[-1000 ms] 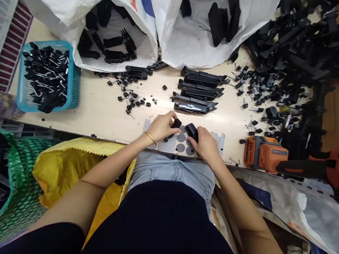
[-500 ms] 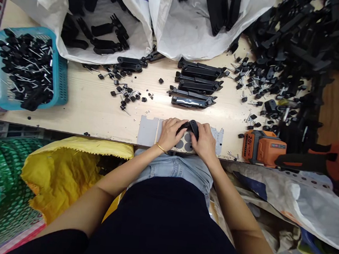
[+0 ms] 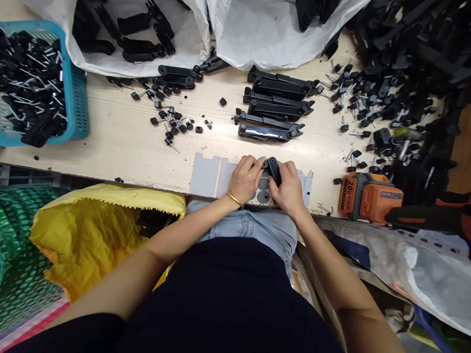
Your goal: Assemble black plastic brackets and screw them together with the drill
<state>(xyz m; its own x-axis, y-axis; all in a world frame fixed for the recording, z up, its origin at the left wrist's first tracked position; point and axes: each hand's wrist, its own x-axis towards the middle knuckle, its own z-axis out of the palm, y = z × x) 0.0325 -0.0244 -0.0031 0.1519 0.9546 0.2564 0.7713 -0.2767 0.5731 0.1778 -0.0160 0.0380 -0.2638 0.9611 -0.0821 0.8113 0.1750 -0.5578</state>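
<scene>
My right hand is closed around a black plastic arm with a rounded, holed end. The arm slants up to the left, away from the palm. My left hand, with a gold bangle at its wrist, pinches a dark piece at the arm's upper end, and its fingers hide most of that piece. Whether the two pieces are joined I cannot tell. Under both hands lies a grey plate with dark round discs on it, at the bench's front edge.
Beyond my hands lie several black folded arms in a row. Loose black-headed screws are scattered to the left, near a blue basket full of them. An orange battery tool lies right. White sacks stand behind.
My left hand has shifted slightly right and up, closer to my right hand. Less of the black piece at its fingers shows now. The whole view has moved a little.
</scene>
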